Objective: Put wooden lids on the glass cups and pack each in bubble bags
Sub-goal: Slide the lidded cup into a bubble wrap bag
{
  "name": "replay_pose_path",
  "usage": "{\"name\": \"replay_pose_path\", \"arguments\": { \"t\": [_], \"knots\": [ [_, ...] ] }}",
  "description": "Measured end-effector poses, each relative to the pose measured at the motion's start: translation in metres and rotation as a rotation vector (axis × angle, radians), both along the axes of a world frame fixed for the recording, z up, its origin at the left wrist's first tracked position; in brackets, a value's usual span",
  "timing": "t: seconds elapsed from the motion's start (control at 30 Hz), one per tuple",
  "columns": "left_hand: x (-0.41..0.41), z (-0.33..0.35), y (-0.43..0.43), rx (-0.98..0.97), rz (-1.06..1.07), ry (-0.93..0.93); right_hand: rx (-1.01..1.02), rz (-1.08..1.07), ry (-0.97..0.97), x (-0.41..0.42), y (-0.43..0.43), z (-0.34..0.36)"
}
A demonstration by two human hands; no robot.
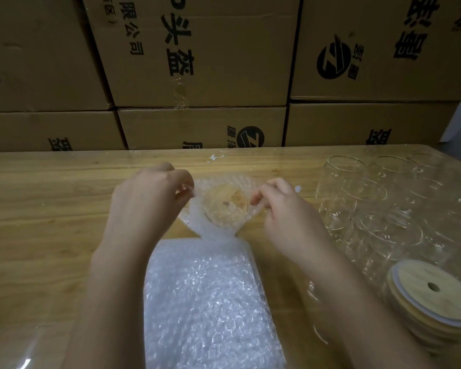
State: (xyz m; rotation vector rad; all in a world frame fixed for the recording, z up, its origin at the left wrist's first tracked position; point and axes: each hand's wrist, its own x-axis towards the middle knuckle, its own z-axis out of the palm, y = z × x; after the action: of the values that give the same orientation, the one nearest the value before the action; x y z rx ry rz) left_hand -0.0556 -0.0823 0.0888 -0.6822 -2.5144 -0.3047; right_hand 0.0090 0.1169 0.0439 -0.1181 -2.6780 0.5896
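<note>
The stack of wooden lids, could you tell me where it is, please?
Head view, lower right: the stack of wooden lids sits on the table, nearer the person than the empty glass cups and right of the bubble bags.

All the print you can read sits on the cardboard cartons stacked behind your worktop (51, 187).

- Upper centre carton (237, 62): large black characters 头盔, running top to bottom, slightly tilted. To their left is a smaller line, 限公司, its start cut off by the frame edge.
- Upper right carton (378, 83): round black logo (333, 60) with a slanted Z shape. The small characters beside it and the large ones further right are turned and not legible.
- Lower centre carton (192, 126): second Z logo (250, 137). The characters beside it are half hidden by the worktop edge.
- Lower left carton (37, 129) and lower right carton (343, 123): one big character each, cut off and unreadable.
</note>
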Motion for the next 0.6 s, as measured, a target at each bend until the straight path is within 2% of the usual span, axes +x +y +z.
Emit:
{"name": "replay_pose_path", "arguments": {
  "t": [0.07,0.13,0.33,0.6],
  "knots": [
    [-0.005,-0.005,0.000,0.084,0.008,0.010,0.013,0.000,-0.008,-0.002,0.001,0.000],
    [-0.011,-0.011,0.001,0.193,0.009,-0.006,-0.072,0.006,0.014,-0.006,0.000,0.002],
    [-0.028,-0.024,0.006,0.609,-0.035,-0.131,-0.262,-0.132,0.202,-0.029,-0.005,0.005],
    [-0.038,-0.034,0.008,1.030,-0.146,-0.274,-0.518,-0.079,0.340,-0.056,-0.010,0.020]
  ]
}}
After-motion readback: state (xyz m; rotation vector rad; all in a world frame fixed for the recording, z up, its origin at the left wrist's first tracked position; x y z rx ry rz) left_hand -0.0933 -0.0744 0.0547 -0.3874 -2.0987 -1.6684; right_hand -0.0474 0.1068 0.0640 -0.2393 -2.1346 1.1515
